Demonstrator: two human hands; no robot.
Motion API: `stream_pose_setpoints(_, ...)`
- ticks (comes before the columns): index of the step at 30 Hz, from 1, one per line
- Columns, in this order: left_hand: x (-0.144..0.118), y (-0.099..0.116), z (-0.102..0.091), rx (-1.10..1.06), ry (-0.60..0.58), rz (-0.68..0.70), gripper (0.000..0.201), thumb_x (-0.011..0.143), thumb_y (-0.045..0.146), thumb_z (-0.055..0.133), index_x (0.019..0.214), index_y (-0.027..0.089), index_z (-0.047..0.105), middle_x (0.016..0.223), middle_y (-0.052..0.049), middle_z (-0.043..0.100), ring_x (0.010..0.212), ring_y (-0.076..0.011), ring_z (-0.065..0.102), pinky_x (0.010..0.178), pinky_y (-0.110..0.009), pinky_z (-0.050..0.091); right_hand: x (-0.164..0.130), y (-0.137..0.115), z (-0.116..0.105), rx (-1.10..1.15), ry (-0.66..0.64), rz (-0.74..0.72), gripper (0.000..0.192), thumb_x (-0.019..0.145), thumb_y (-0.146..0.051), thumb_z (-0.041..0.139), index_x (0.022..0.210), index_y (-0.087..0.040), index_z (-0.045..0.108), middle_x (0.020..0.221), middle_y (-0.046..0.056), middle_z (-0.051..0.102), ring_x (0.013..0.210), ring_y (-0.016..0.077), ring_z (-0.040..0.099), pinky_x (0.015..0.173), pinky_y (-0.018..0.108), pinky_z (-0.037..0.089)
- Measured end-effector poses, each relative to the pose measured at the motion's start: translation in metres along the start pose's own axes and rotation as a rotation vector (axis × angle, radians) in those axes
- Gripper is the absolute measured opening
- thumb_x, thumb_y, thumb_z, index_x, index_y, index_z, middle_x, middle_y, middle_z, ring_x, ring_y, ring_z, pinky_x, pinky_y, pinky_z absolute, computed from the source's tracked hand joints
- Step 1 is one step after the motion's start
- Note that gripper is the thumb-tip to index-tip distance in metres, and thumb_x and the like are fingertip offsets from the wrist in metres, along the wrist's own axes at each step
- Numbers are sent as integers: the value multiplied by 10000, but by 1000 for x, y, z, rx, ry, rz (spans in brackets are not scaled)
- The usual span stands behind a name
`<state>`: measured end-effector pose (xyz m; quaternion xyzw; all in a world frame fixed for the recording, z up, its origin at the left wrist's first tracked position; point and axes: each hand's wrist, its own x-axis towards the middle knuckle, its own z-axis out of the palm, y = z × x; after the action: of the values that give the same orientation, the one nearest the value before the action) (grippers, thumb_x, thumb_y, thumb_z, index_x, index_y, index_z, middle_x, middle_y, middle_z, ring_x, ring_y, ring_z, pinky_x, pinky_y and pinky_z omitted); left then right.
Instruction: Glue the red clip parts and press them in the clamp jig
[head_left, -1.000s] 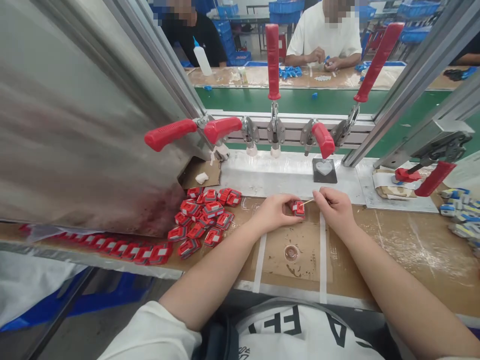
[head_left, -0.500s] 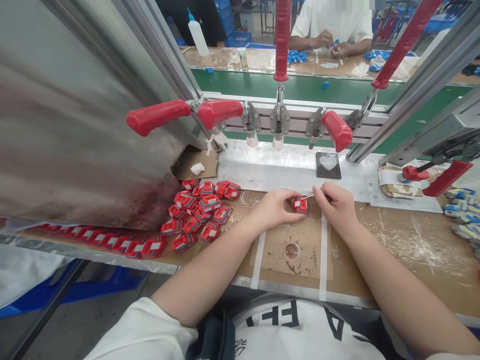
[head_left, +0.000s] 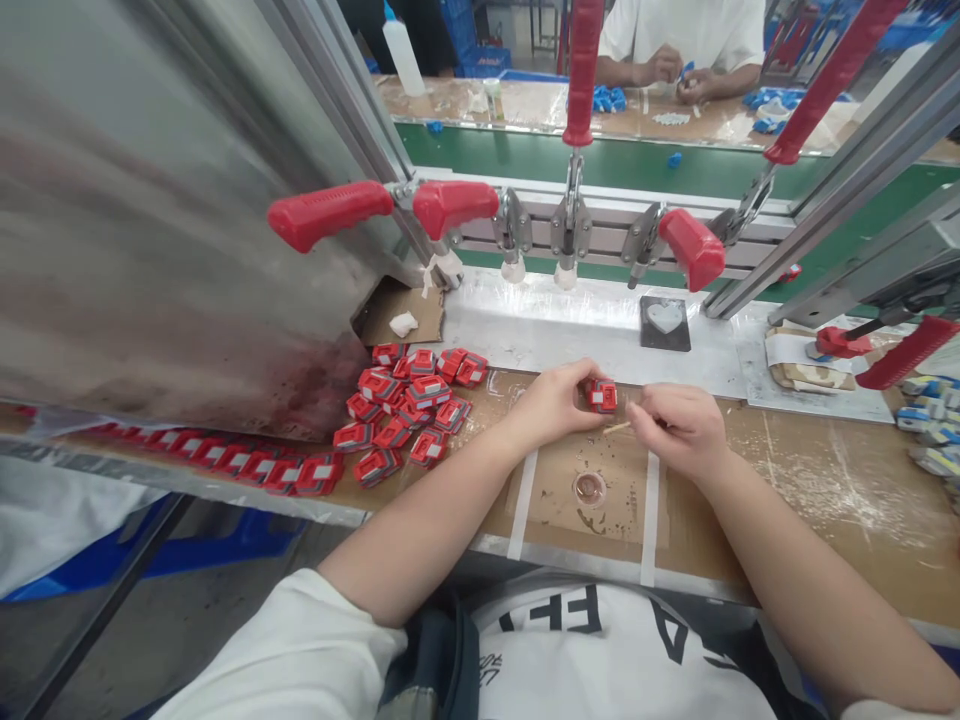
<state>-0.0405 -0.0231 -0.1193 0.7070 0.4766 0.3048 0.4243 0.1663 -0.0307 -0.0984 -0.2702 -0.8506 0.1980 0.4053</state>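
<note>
The left hand (head_left: 555, 405) pinches a small red-and-white plastic part (head_left: 602, 396); the right hand (head_left: 679, 428), just beside it, grips a thin wooden stick (head_left: 616, 428), whose tip wants steady, light aiming.

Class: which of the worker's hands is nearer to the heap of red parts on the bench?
Left. The left hand sits just right of the heap of red parts; the right hand, pinching a thin stick, lies farther right.

shirt (head_left: 600, 640), just below the hands | big dark letters upside down from here, looks like "FF" then an "A", rest cut off | tiny print lower left of it, too small to read | nothing else legible tbh
</note>
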Motion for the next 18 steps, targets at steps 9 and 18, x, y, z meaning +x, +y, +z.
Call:
stream_pose_setpoints(9, 0, -3, 1, -70, -4, 4, 325, 720, 160, 791, 1017, 213, 671, 858, 45, 708, 712, -130, 612, 708, -245, 478, -5, -7, 15, 164, -581, -153, 435, 992, -180, 539, 639, -233, 290, 586, -57, 355, 547, 130, 284, 557, 310, 231)
stream_pose_setpoints(18, 0, -3, 1, -61, -4, -15, 321, 715, 233, 824, 1001, 212, 680, 896, 28, 726, 740, -144, 629, 718, -245, 464, -5, -2, 8, 217, -115, 80, 482, 1000, -253, 537, 578, -236, 305, 519, -48, 315, 481, 121, 284, 509, 312, 220)
